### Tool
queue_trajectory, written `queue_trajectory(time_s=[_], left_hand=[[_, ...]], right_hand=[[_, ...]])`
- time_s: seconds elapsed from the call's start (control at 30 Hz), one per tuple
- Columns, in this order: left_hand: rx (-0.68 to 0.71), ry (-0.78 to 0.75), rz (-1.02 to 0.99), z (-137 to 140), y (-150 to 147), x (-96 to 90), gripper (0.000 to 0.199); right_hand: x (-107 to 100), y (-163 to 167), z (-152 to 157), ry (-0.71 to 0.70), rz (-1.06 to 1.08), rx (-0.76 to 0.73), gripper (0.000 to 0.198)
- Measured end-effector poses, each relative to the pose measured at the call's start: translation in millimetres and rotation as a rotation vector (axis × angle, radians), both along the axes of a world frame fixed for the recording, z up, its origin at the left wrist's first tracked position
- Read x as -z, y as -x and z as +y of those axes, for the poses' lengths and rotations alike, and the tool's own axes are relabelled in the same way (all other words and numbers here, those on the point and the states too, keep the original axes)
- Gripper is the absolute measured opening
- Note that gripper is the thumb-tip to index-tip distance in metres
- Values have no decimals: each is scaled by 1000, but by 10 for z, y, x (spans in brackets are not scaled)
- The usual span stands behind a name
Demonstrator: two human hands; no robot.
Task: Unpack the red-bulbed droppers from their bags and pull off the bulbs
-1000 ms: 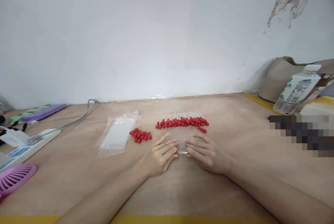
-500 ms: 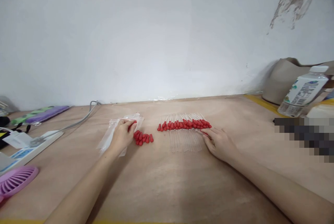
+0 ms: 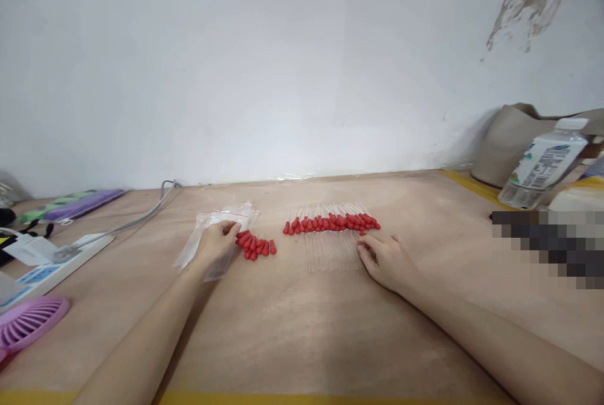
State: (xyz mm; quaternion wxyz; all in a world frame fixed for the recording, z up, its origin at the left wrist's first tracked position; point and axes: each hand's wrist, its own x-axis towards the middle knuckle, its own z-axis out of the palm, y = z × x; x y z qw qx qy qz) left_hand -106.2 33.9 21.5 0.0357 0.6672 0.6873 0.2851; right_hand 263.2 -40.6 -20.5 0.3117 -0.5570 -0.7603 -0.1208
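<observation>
My left hand rests over clear zip bags, its fingertips beside a small heap of loose red rubber bulbs. The fingers are slightly apart, with nothing visible between them. To the right lies a row of glass droppers with red bulbs, their thin tubes pointing toward the wall. Bare clear glass tubes lie side by side in front of that row. At their right end my right hand is closed on a dropper, whose red bulb peeks out at the fingertips; most of it is hidden.
On the left are a power strip with a grey cable, a pink fan and a purple pouch. A plastic bottle and a grey container stand at the right. A white wall borders the table.
My left hand has drawn back slightly leftward, and the red bulb that was at its fingertips now lies against the heap. My right hand has shifted a little left along the tubes.
</observation>
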Motion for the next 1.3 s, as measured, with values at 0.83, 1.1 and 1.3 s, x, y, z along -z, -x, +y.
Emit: queue_trajectory(time_s=[0.83,1.1,1.3], left_hand=[[190,229,210,120,-953,-189,27],[339,-231,209,-492,-900,-101,11],[706,-385,115,-807,-1107,269,9]], right_hand=[[-15,-106,37,-94,157,17,25],[-40,-72,12,-272,181,-207,43],[-109,79,-141,-225,-99,-484,45]])
